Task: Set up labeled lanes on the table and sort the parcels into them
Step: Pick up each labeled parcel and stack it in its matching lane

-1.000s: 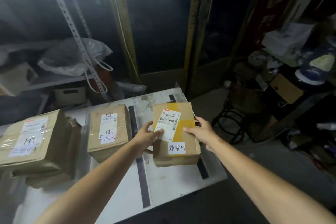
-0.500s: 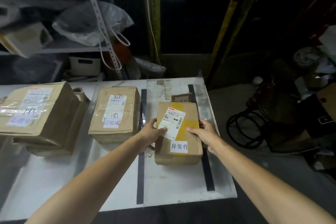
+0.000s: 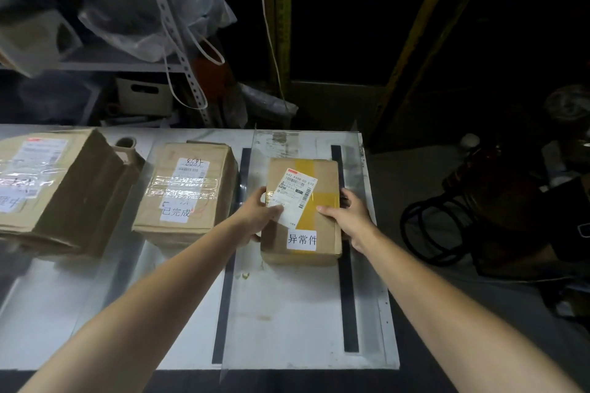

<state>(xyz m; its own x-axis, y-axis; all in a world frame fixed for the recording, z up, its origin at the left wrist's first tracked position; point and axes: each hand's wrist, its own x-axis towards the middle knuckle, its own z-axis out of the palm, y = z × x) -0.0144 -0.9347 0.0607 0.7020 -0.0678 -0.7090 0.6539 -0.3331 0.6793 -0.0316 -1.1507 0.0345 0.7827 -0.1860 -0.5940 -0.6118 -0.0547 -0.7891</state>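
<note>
A small cardboard parcel [image 3: 322, 234] with yellow tape, a shipping label and a white tag lies in the rightmost lane of the white table [image 3: 287, 313]. My left hand [image 3: 258, 217] grips its left side, thumb on top. My right hand [image 3: 346, 215] grips its right side, thumb on the yellow tape. Two black tape strips [image 3: 228, 265] [image 3: 348, 281] border this lane. A medium parcel [image 3: 186, 191] with a white tag sits in the middle lane. A large parcel [image 3: 54, 185] sits in the left lane.
A tape roll [image 3: 126, 145] stands behind the large parcel. Metal shelving [image 3: 166, 9] with a plastic bag and a bin rises behind the table. Dark clutter and a black wire stand [image 3: 447, 226] fill the floor to the right.
The small parcel has come down from above the table and now rests flat in the right lane. Both hands stayed on its sides. My head turned down and left.
</note>
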